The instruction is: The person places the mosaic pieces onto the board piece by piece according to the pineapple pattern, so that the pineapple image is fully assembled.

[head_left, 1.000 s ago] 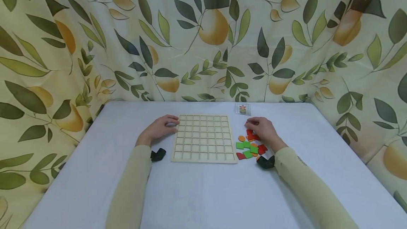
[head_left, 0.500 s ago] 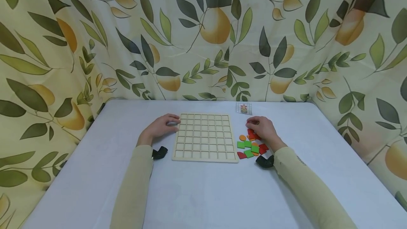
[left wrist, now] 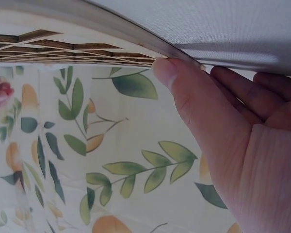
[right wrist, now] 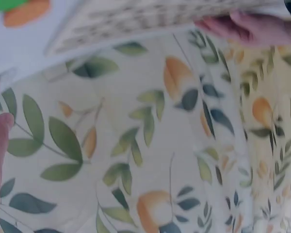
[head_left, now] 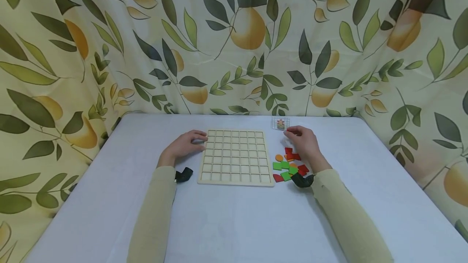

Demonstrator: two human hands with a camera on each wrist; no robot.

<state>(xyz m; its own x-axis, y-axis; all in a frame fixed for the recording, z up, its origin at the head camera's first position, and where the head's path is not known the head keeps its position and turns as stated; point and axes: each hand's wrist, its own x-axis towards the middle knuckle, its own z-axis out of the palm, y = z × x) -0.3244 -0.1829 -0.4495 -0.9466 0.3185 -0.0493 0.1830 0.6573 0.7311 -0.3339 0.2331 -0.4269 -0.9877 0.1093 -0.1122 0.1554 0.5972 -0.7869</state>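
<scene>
On the pale surface, the left hand rests flat at the wooden grid board's nine o'clock edge while the right hand, fingers loosely curled and seemingly empty, reaches toward the small pattern card at one o'clock, so checking it likely precedes picking from the coloured tiles at three o'clock.

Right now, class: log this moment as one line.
left hand rests on grid board edge | right hand beside pattern card | coloured tiles loose

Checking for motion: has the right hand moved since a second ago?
Yes. The right hand moved away from the tiles, toward the small card beyond them.
</scene>
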